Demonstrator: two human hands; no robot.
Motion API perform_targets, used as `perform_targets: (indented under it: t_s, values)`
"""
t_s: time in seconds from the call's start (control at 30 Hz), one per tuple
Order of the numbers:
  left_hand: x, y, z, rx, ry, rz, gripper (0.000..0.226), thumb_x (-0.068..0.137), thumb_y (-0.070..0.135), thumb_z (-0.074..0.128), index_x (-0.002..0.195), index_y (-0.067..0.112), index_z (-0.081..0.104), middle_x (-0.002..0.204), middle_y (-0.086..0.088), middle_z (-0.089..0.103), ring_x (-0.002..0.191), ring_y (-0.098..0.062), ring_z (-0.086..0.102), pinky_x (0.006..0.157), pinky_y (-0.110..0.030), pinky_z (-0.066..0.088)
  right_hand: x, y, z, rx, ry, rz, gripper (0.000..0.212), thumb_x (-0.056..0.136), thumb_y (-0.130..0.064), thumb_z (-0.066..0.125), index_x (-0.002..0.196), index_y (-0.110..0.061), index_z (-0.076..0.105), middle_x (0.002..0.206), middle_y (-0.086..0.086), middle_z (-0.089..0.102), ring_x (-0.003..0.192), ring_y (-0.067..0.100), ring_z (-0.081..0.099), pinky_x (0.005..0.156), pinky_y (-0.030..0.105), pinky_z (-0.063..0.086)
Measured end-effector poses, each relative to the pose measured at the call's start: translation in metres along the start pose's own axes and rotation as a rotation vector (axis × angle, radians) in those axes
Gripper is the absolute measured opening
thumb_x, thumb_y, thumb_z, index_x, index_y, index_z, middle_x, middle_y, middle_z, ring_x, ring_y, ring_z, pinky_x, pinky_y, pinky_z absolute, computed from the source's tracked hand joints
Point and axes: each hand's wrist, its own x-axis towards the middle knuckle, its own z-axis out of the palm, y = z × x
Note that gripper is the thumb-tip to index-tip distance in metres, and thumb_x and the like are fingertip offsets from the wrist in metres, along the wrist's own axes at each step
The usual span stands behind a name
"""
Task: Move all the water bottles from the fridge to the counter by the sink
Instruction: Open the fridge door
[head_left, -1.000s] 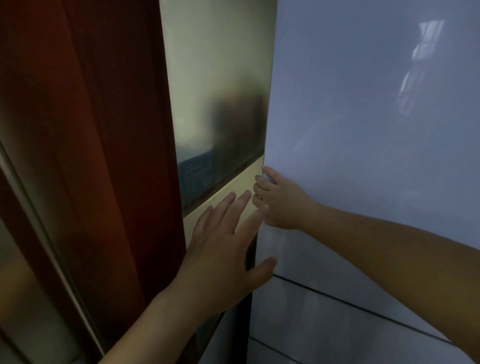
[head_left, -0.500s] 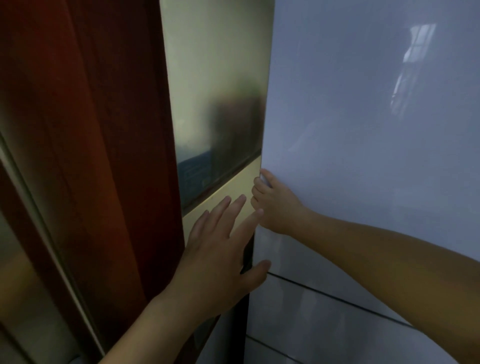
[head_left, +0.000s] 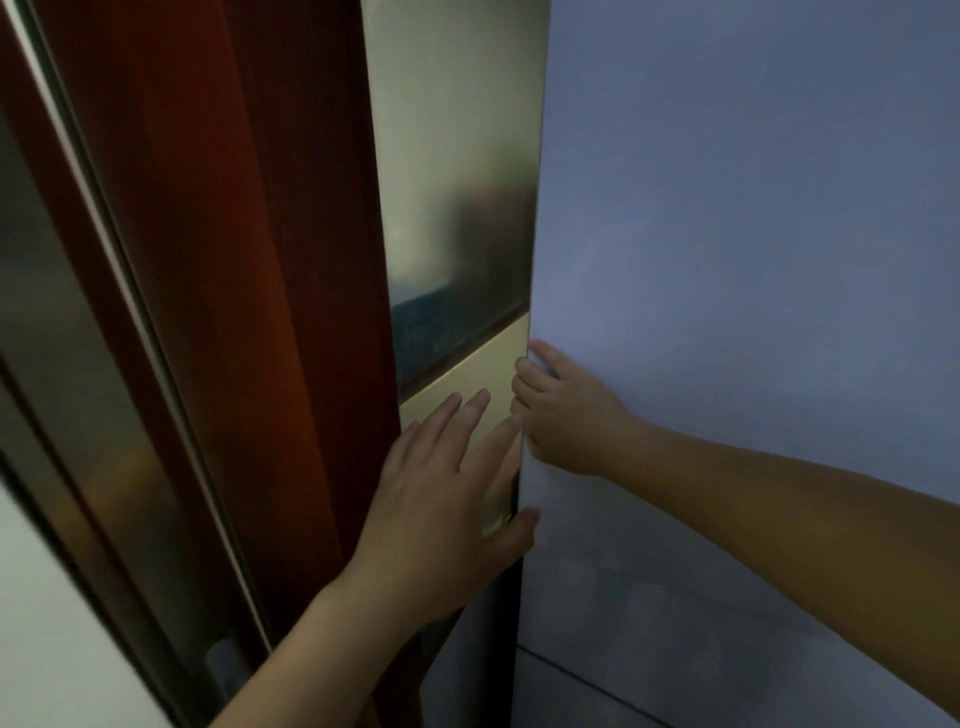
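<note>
The pale grey-blue fridge door (head_left: 727, 260) fills the right half of the view. My right hand (head_left: 566, 415) has its fingers curled around the door's left edge at mid height. Flat beside it lies my left hand (head_left: 441, 499), fingers spread, on the gold-coloured side panel (head_left: 457, 156), with the thumb touching the door's edge. The door looks shut or barely ajar. No water bottles, sink or counter are in view.
A dark red-brown wooden frame (head_left: 249, 312) stands left of the gold panel. Further left is a glass door with a metal strip (head_left: 78, 260). A thin seam (head_left: 597, 686) crosses the fridge front low down, below my right forearm.
Both hands stay at the fridge door's left edge. The view has shifted a little, and my left hand's thumb now rests against the door edge.
</note>
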Motion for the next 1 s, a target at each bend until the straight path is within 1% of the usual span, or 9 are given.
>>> perform_targets:
  t_s: [0.1,0.2,0.3,0.37,0.43,0.57,0.77,0.9,1.0]
  values:
    - [-0.011,0.001,-0.009,0.007,0.020,-0.016,0.076,0.081,0.067,0.041,0.149,0.034,0.030,0.160,-0.001,0.030,0.146,-0.023,0.023,0.112,-0.044,0.019,-0.005,-0.004,-0.008,0.022,0.019,-0.007,0.048,0.101,-0.042,0.038,0.128,-0.008,0.058,0.139,0.016,0.052,0.138,0.036,0.034,0.118,0.057,-0.001]
    - [-0.022,0.003,-0.018,-0.024,0.020,-0.052,0.077,0.082,0.067,0.040,0.150,0.032,0.031,0.161,0.001,0.025,0.147,-0.021,0.019,0.113,-0.041,0.017,-0.011,-0.011,-0.014,0.071,0.076,-0.020,0.047,0.098,-0.043,0.043,0.122,-0.008,0.063,0.133,0.016,0.057,0.134,0.036,0.038,0.119,0.058,0.005]
    - [-0.032,0.005,-0.025,-0.045,0.041,-0.067,0.075,0.083,0.065,0.044,0.149,0.029,0.036,0.159,-0.001,0.030,0.146,-0.024,0.025,0.113,-0.045,0.028,-0.021,-0.020,-0.020,0.104,0.163,-0.047,0.043,0.093,-0.043,0.051,0.113,-0.009,0.068,0.124,0.017,0.063,0.128,0.037,0.045,0.119,0.058,0.008]
    - [-0.040,0.006,-0.028,0.006,0.041,-0.062,0.075,0.083,0.064,0.045,0.148,0.027,0.037,0.158,-0.004,0.032,0.145,-0.026,0.027,0.111,-0.046,0.028,-0.028,-0.026,-0.026,0.115,0.239,-0.059,0.040,0.090,-0.042,0.054,0.107,-0.008,0.070,0.117,0.018,0.065,0.123,0.037,0.049,0.118,0.057,0.008]
    - [-0.048,0.006,-0.033,0.072,0.042,-0.033,0.075,0.083,0.064,0.045,0.148,0.026,0.039,0.157,-0.006,0.034,0.144,-0.027,0.028,0.109,-0.042,0.026,-0.037,-0.033,-0.036,0.110,0.264,-0.057,0.041,0.088,-0.042,0.055,0.105,-0.008,0.070,0.115,0.018,0.065,0.122,0.037,0.049,0.118,0.057,0.008]
    - [-0.064,0.006,-0.041,0.119,0.032,0.024,0.074,0.083,0.062,0.044,0.147,0.024,0.041,0.156,-0.007,0.036,0.143,-0.026,0.028,0.109,-0.043,0.024,-0.052,-0.047,-0.056,0.106,0.205,-0.034,0.045,0.089,-0.045,0.054,0.112,-0.009,0.069,0.120,0.017,0.063,0.125,0.037,0.046,0.117,0.058,0.005]
    - [-0.084,-0.005,-0.055,0.038,0.019,0.095,0.073,0.082,0.062,0.044,0.145,0.026,0.043,0.156,-0.007,0.037,0.144,-0.027,0.031,0.111,-0.047,0.026,-0.068,-0.067,-0.089,0.075,0.102,0.062,0.052,0.087,-0.047,0.057,0.121,-0.008,0.066,0.123,0.017,0.061,0.129,0.037,0.043,0.116,0.058,0.001]
    - [-0.102,-0.016,-0.069,-0.038,0.039,0.154,0.072,0.083,0.061,0.048,0.146,0.029,0.038,0.157,-0.006,0.035,0.145,-0.027,0.029,0.112,-0.047,0.024,-0.081,-0.082,-0.109,0.071,0.063,0.119,0.047,0.087,-0.037,0.049,0.117,-0.007,0.066,0.124,0.019,0.060,0.129,0.039,0.043,0.116,0.058,0.001]
    - [-0.116,-0.025,-0.074,-0.078,0.029,0.189,0.073,0.083,0.060,0.053,0.147,0.028,0.039,0.158,-0.004,0.034,0.146,-0.025,0.026,0.113,-0.048,0.025,-0.096,-0.096,-0.126,0.094,0.083,0.166,0.042,0.080,-0.033,0.055,0.109,-0.006,0.069,0.120,0.021,0.060,0.128,0.038,0.045,0.116,0.059,0.009]
